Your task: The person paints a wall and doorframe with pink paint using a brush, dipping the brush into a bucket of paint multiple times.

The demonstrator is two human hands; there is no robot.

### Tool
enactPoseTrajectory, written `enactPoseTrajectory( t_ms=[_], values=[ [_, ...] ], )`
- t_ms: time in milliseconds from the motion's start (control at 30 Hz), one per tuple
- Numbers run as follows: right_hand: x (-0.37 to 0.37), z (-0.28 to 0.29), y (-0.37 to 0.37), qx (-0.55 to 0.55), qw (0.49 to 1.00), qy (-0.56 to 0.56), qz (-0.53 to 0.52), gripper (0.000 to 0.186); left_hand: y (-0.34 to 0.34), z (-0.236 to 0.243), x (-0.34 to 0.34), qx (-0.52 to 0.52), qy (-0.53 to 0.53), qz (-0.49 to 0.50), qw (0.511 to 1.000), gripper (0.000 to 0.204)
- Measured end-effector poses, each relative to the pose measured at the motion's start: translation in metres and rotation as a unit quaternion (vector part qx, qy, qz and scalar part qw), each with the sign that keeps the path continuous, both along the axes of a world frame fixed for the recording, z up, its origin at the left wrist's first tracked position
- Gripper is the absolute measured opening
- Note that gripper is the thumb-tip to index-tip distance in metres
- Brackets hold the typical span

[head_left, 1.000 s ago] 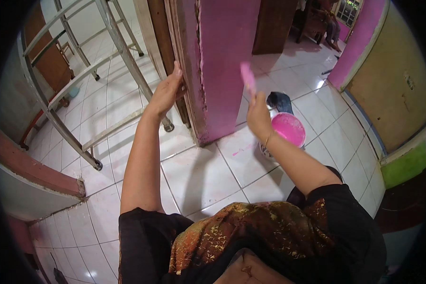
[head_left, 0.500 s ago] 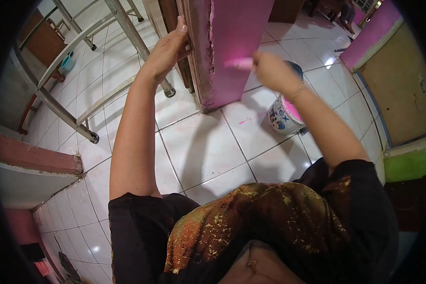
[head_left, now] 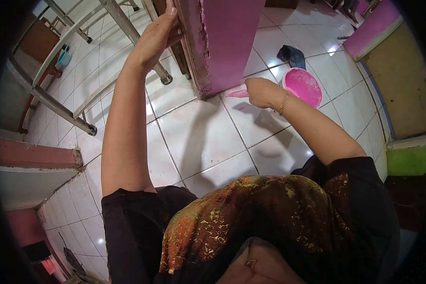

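My left hand (head_left: 157, 35) grips the edge of a worn wooden door frame (head_left: 187, 47), its thumb on the side facing me and the other fingers partly hidden. A pink painted wall end (head_left: 229, 47) adjoins that frame. My right hand (head_left: 266, 93) is closed on a paintbrush (head_left: 237, 94), whose pink-coated tip points left, near the foot of the wall. Most of the handle is hidden in my fist. Beside and partly behind my right wrist stands a white bucket with pink paint (head_left: 304, 85) inside.
A dark cloth or bag (head_left: 292, 56) lies on the white tiled floor (head_left: 208, 151) beyond the bucket. Metal legs of a ladder-like frame (head_left: 66, 106) stand at the left. Farther off is a light-blue pail (head_left: 64, 59). A tan door panel (head_left: 400, 85) is at the right.
My right hand has brought the paintbrush down from the pink wall, lower and nearer the bucket. My left hand keeps its hold on the door frame. The view has shifted slightly.
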State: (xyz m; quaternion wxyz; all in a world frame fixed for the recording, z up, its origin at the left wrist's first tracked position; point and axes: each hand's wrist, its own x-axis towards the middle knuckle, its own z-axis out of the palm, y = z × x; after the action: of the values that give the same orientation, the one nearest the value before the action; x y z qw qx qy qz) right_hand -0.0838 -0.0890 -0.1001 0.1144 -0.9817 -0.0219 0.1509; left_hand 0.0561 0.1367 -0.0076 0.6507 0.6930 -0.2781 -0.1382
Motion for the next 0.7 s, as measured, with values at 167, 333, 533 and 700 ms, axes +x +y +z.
enactPoseTrajectory(
  t_ms=[167,333,533,700],
  values=[
    [0.021,-0.058,0.002,-0.066,0.994,0.055,-0.066,0.022,0.006,0.004,-0.008,-0.020,0.055,-0.004,0.998,0.078],
    [0.032,-0.086,-0.020,-0.099,0.986,0.002,-0.132,0.021,0.005,0.012,-0.013,0.062,0.008,-0.021,0.998,0.094],
    [0.046,-0.129,-0.019,-0.103,0.971,-0.052,-0.207,0.024,0.011,0.002,-0.003,0.043,0.023,-0.059,0.997,0.086],
    [0.046,-0.143,-0.007,-0.102,0.965,-0.071,-0.232,0.026,0.033,-0.033,0.020,0.013,0.031,-0.033,0.999,0.069]
  ],
)
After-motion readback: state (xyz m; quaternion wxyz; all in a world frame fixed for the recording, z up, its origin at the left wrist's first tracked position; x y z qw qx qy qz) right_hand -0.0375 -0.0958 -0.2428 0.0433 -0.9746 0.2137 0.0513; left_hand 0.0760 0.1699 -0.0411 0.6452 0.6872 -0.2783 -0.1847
